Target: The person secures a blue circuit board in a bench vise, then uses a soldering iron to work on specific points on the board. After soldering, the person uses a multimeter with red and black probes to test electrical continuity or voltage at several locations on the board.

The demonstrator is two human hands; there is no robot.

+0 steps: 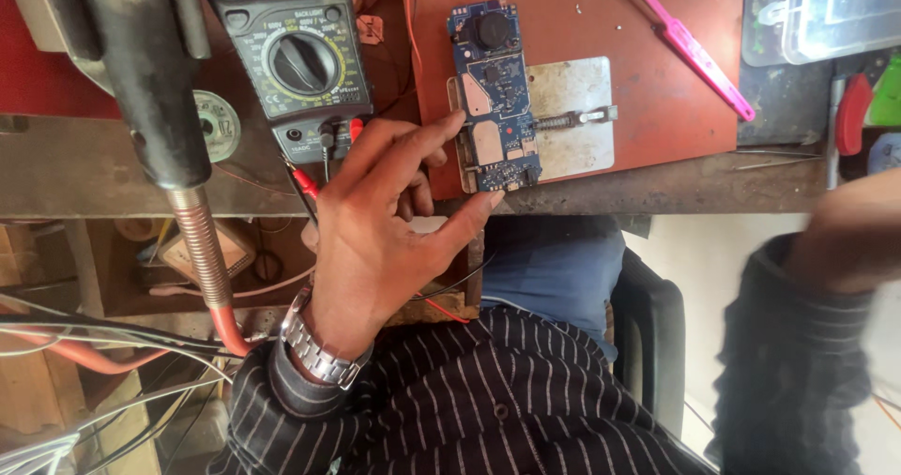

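Note:
A blue phone circuit board [495,90] is clamped on a silver metal holder plate [574,109] that lies on a red mat [582,24]. My left hand [380,222], with a metal watch on the wrist, reaches up to the board with its fingers spread. The index fingertip touches the board's left edge and the thumb tip touches its near end. It holds nothing. My right hand [849,236] is blurred at the right edge behind a dark striped sleeve; its fingers are out of view.
A multimeter [300,53] with red and black probe leads [305,184] stands left of the mat. A black hot-air handle [150,90] with a coiled hose hangs far left, by a solder spool [218,123]. A pink tool [690,48] and clear box [835,10] lie at the right.

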